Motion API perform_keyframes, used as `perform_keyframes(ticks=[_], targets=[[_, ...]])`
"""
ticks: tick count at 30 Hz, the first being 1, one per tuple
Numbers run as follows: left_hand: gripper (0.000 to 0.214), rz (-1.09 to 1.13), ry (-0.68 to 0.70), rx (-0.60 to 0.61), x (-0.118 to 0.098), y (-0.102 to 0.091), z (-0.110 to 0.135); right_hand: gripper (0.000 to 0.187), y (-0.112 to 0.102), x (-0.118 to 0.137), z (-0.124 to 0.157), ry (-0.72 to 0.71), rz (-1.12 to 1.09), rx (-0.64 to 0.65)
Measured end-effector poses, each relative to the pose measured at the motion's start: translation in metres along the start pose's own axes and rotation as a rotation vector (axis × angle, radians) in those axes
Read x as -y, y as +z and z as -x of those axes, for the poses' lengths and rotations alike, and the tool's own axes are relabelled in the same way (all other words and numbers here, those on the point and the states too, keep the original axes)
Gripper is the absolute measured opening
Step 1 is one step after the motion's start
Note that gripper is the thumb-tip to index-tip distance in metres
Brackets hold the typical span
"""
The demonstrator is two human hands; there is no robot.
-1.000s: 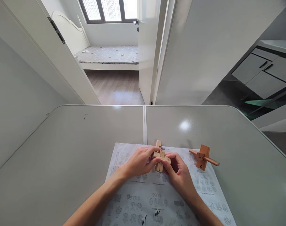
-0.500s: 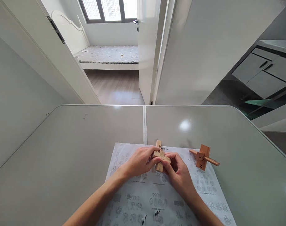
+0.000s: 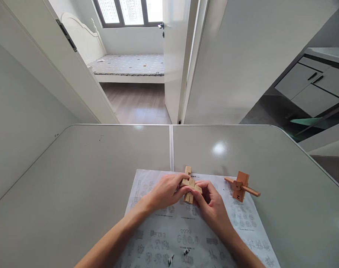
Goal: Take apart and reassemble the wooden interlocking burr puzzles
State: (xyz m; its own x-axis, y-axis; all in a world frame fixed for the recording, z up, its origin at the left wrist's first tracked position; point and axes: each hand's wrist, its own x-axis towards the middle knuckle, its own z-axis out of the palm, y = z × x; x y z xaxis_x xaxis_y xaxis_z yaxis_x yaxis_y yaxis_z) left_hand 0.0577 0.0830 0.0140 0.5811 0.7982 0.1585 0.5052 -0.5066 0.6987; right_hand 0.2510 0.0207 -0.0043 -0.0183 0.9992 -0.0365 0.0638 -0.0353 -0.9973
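A pale wooden block puzzle (image 3: pixel 192 184) sits between a person's two hands over the top edge of a printed sheet (image 3: pixel 202 227); whether it rests on the paper or is held just above is unclear. Its long axis runs away from the person, one block end facing near and another block end (image 3: pixel 188 170) showing beyond the fingers, in line with it, though the join is hidden. A shorter bar crosses it, slanting from far left to near right. The left hand (image 3: pixel 165 191) pinches the bar's left end between thumb and forefinger; the right hand (image 3: pixel 214 203) pinches its right end, the other fingers curled. To the right, a reddish-brown wooden cross (image 3: pixel 241 186) lies over the sheet's edge, its rod angled toward near right. Beyond the grey table (image 3: pixel 102 178), an open door (image 3: pixel 176 56) reveals a bed (image 3: pixel 130 65) beneath a window (image 3: pixel 133 11).
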Motion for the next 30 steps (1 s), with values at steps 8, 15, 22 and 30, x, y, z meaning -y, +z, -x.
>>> perform_keyframes(ticks=[8,15,22,30], targets=[[0.024,-0.007,0.007,-0.008,0.0013,0.0014,0.0004,0.034,0.0003,0.0021,-0.0009,-0.001,-0.008,-0.007],[0.025,-0.007,0.01,-0.008,0.0032,0.0019,0.0001,0.035,0.0006,0.0024,-0.0003,0.006,0.004,-0.01],[0.024,0.019,0.002,0.002,0.0026,0.001,0.0001,0.035,-0.0003,0.0026,-0.0005,-0.006,0.021,-0.004],[0.023,0.035,0.027,-0.022,0.0043,0.0007,-0.0003,0.033,-0.0003,-0.0033,0.002,-0.004,0.039,0.022]])
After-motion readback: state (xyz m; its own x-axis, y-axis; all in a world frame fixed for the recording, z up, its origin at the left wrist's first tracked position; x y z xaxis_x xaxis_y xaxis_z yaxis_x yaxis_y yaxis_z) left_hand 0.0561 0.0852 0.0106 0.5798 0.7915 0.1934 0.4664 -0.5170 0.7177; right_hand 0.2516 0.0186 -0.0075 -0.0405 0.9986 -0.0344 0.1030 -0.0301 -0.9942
